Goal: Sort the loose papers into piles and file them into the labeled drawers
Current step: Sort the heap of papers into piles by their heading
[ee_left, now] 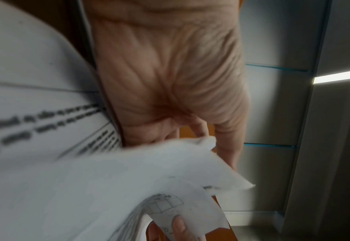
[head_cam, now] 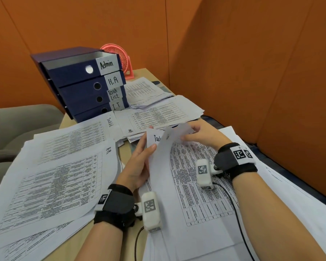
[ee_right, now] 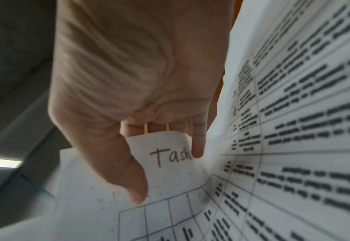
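Head view: four dark blue drawers point(head_cam: 83, 80) stand stacked at eleven o'clock on the desk point(head_cam: 77, 240), labeled from the top "Admin", "H.R", "Task List" and "I.T"; the top one is pulled out a little. One pink fan point(head_cam: 119, 57) stands behind the stack at twelve o'clock. Printed sheets lie in several spreads: an H.R pile point(head_cam: 51, 185) at nine o'clock, a pile marked "Task list" point(head_cam: 94, 132) just in front of the drawers, another pile point(head_cam: 158, 113) at one o'clock, and one more point(head_cam: 147, 89) beside the fan. At the center both hands hold up one bundle of papers point(head_cam: 164, 147) whose far corners are lifted off the desk. The left hand point(head_cam: 137, 162) grips the bundle's left edge, thumb on top and fingers behind. The right hand point(head_cam: 201, 134) pinches the top sheet's far corner and bends it over, baring the word "Task" on the sheet below. Each wrist wears one black strap with a white camera block.

Left wrist view: the left hand point(ee_left: 170, 73) fills twelve o'clock; the bundle point(ee_left: 87, 179) curves across from nine to six o'clock, with one thumb tip of the right hand point(ee_left: 177, 225) pressing a curled corner at six o'clock.

Right wrist view: the right hand point(ee_right: 133, 73) curls thumb and forefinger around a folded corner of the bundle point(ee_right: 293, 146), with "Task" handwritten at center.
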